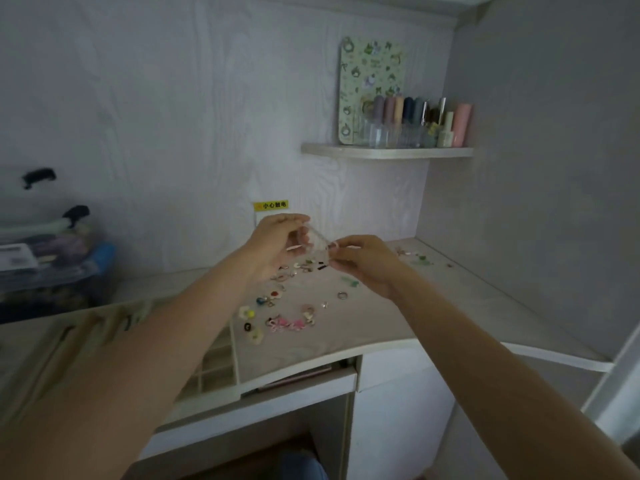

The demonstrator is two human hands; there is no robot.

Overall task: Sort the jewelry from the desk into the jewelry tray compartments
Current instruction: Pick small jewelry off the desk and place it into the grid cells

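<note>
Head view: I have both hands raised over the desk [363, 327], working on a small clear packet [317, 242] between them, which looks like a little plastic bag or pouch, though it is too blurred to be sure what is inside. My left hand [277, 242] is curled around its upper end and my right hand [363, 261] pinches its lower corner with fingertips, so neither is free. The loose jewelry [287, 306] lies scattered on the desk below and beyond my hands: a ring [342, 295], pink pieces [287, 323], small coloured charms and earrings. The jewelry tray [221, 362] sits at the near left edge of the desk, mostly hidden under my left forearm, with only a few small square compartments showing. I judge I am at the step of opening or emptying this packet, with sorting barely begun. Next I need to free the piece inside, then carry it left and down to a fitting compartment without dropping it.
</note>
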